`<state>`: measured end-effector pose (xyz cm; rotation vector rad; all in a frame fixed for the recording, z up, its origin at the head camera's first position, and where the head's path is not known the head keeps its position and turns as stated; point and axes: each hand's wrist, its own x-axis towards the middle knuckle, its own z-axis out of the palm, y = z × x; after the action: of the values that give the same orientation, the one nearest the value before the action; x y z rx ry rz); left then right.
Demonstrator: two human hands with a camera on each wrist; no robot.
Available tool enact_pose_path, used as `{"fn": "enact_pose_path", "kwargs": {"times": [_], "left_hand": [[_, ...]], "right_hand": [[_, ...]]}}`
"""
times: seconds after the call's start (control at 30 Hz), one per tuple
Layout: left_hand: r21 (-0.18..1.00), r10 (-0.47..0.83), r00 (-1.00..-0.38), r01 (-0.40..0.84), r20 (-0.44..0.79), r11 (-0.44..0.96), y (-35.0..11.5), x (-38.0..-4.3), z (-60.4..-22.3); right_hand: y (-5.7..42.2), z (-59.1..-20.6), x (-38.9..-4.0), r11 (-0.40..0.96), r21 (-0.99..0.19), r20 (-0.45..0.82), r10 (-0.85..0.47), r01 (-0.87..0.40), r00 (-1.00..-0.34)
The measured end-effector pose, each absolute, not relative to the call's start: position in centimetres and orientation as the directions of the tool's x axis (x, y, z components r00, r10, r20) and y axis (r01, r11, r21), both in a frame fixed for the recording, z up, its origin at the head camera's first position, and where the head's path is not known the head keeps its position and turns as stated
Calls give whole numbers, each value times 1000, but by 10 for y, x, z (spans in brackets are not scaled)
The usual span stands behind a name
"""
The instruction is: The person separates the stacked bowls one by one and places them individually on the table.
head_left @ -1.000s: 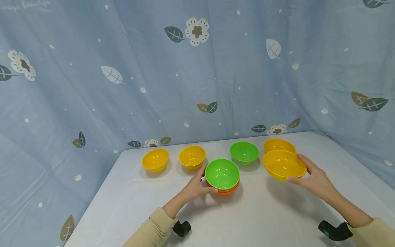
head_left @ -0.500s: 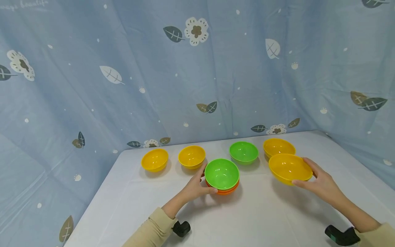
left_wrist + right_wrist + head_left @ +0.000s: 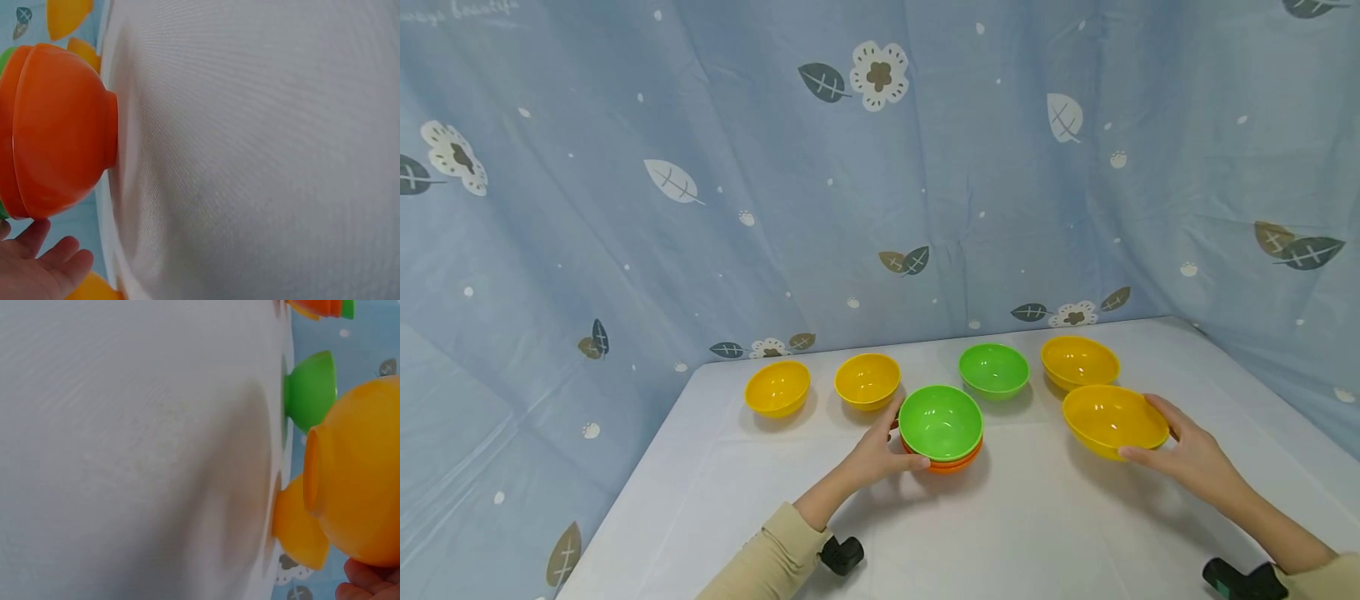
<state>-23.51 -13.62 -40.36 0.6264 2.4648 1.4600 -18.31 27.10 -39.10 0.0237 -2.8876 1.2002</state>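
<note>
Over the last second the right hand point(image 3: 1198, 454) has carried its yellow bowl point(image 3: 1115, 421) rightward and lower in the frame, thumb and fingers partly spread around its side, above the tablecloth point(image 3: 1022, 525). It is now farther from the green-topped bowl stack point(image 3: 940, 423), at center, which the left hand point(image 3: 876, 454) holds similarly, unmoved.

Beige sleeves point(image 3: 775, 554), black wrist cameras point(image 3: 844, 556)

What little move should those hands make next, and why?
Probably lower the held yellow bowl onto the white tablecloth: the right hand grips it by its side, and the right wrist view shows its foot raised off the cloth.
</note>
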Motion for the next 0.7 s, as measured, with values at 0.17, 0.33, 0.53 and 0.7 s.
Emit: {"fn": "enact_pose_path", "kwargs": {"times": [0.17,0.33,0.53,0.7], "left_hand": [[872,462,-886,255,38,418,-137,-235,-404],[878,466,-884,252,38,407,-137,-234,-404],[878,462,-886,250,38,407,-136,-234,-403],[879,468,-883,254,40,403,-137,-235,-404]], "right_hand": [[273,-394,-184,717,-697,-6,0,4,-1000],[276,-398,-186,739,-673,-32,5,25,-999],[277,-401,-186,754,-656,-48,1,32,-999],[278,-402,-185,759,-650,-59,-4,36,-998]]}}
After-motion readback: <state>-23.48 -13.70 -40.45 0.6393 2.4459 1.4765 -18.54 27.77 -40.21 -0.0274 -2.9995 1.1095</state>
